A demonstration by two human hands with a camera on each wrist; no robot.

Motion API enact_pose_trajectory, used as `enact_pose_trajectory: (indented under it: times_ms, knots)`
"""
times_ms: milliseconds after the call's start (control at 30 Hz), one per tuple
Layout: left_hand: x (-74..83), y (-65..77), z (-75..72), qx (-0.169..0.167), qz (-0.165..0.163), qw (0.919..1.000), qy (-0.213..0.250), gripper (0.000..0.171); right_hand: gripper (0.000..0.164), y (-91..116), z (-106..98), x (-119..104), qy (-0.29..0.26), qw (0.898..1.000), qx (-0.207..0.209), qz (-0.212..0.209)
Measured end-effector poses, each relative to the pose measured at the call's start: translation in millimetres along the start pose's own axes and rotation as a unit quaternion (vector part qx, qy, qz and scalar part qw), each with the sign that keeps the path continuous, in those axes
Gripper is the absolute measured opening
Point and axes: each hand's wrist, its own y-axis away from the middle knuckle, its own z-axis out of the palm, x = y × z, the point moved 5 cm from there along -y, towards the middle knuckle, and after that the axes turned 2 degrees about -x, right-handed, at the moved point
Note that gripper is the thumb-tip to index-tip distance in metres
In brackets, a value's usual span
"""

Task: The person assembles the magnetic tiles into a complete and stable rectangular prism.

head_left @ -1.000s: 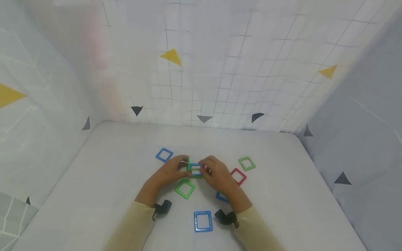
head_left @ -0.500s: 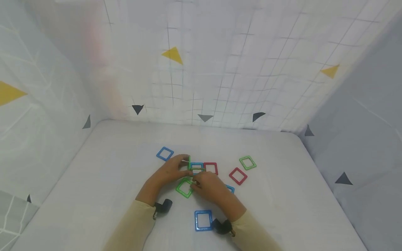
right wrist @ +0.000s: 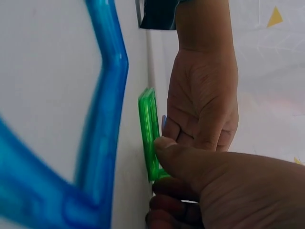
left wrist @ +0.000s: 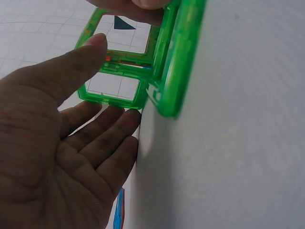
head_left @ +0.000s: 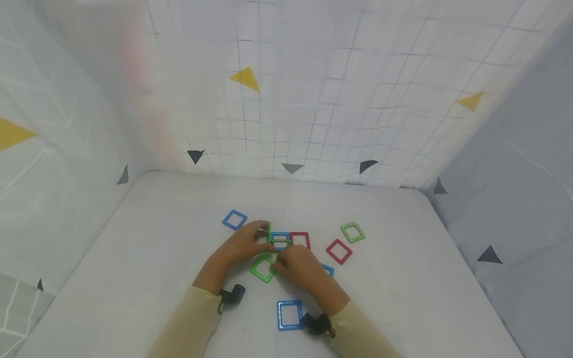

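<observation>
Mid-table, a flat blue square magnetic tile [head_left: 280,233] adjoins a red one [head_left: 299,233]. One green tile [head_left: 269,231] stands upright along the blue tile's left side, another green tile [head_left: 282,241] along its front. My left hand [head_left: 241,244] holds the left upright tile, thumb in front and fingers behind it in the left wrist view. Just in front, my right hand [head_left: 296,266] pinches the near green tile [head_left: 259,276] at its right corner, between thumb and fingers. That tile looms large [left wrist: 183,62] in the left wrist view.
Loose tiles lie around: a blue one [head_left: 239,213] at the back left, green [head_left: 348,225] and red [head_left: 344,246] ones to the right. Another blue tile [head_left: 289,302] lies near the front. My right arm partly hides one more blue tile [head_left: 329,269].
My right hand has left the red tile at the structure's right and come forward and left to the near green tile. The red tile now lies flat. My left hand stays in place.
</observation>
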Motion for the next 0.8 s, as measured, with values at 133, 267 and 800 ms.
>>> enact_pose_trajectory:
  times_ms: [133, 267, 800]
  knots:
    - [1.0, 1.6, 0.0, 0.0, -0.002, 1.0, 0.002, 0.074, 0.025, 0.4, 2.5, 0.0, 0.0, 1.0, 0.002, 0.009]
    - [1.2, 2.8, -0.2, 0.0, -0.003, 1.0, 0.0, 0.074, 0.027, 1.3, 5.5, -1.8, 0.0, 1.0, 0.008, 0.02]
    - [0.3, 2.5, -1.1, 0.001, -0.006, 1.0, 0.003, 0.076, 0.013, 2.5, 2.6, -6.3, 0.0, 0.999, 0.003, 0.044]
